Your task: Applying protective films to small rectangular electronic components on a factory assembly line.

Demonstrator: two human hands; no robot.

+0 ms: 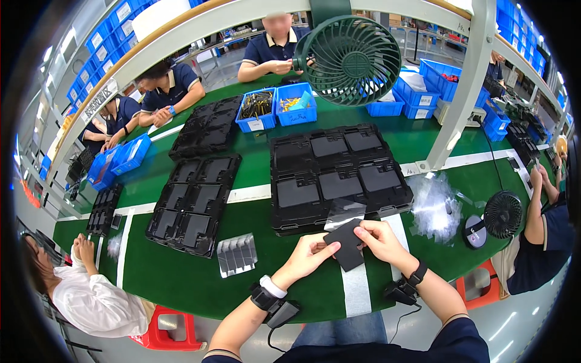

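Observation:
Above the near edge of the green table, a flat black rectangular panel [347, 245] is held tilted between both hands. My left hand [307, 257] grips its left edge, thumb on top. On its upper right corner, the fingers of my right hand [381, 241] are pinched. A piece of clear film [345, 213] shows just beyond the panel; I cannot tell whether it is attached. Past the hands lies a large black tray [339, 186] with flat dark parts in its compartments. Left of my left hand is a clear sheet with several dark strips [236, 255].
A crumpled heap of clear film [434, 206] lies to the right, near a small black fan [502, 215]. More black trays [193, 202] stand at left. Blue bins [296, 104] and a green fan [354, 60] are ahead, by a metal post [463, 91]. Co-workers sit around the table.

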